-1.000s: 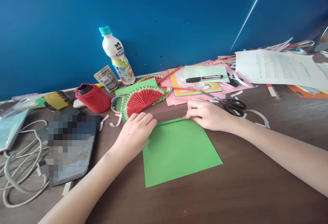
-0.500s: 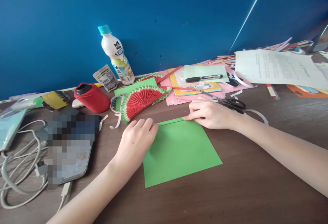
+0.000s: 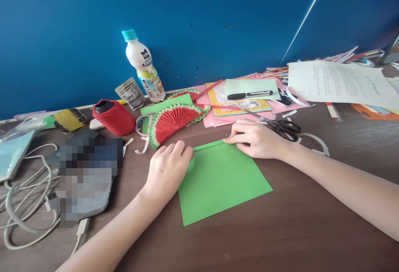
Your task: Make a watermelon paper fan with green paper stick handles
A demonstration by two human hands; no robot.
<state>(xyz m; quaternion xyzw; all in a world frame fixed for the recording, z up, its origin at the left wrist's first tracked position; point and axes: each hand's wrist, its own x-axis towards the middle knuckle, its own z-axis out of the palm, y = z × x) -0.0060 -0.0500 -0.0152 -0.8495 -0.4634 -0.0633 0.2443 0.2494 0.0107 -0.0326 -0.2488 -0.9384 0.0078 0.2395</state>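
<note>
A sheet of green paper (image 3: pixel 226 180) lies on the brown table, a narrow strip folded along its far edge. My left hand (image 3: pixel 170 164) is closed over the far left corner, its fingertips partly hidden beneath the knuckles. At the far right corner, my right hand (image 3: pixel 252 138) pinches the folded edge between thumb and fingers. Just beyond the paper stands a pleated red and green paper fan (image 3: pixel 174 123) that looks like a watermelon slice. Black-handled scissors (image 3: pixel 282 127) lie right behind my right hand, partly covered by it.
A bottle (image 3: pixel 144 66) stands against the blue wall. On the left are a phone (image 3: pixel 93 180), white cables (image 3: pixel 18 226) and a red cloth-wrapped object (image 3: pixel 120 118). Behind lie a black marker (image 3: pixel 249 95), pink paper (image 3: pixel 215 121) and a printed sheet (image 3: pixel 336 83). White paper scraps (image 3: pixel 318 143) are scattered about.
Both hands keep their hold on the folded edge. The paper's near edge has swung slightly to the right and upward. The whole view has shifted a little.
</note>
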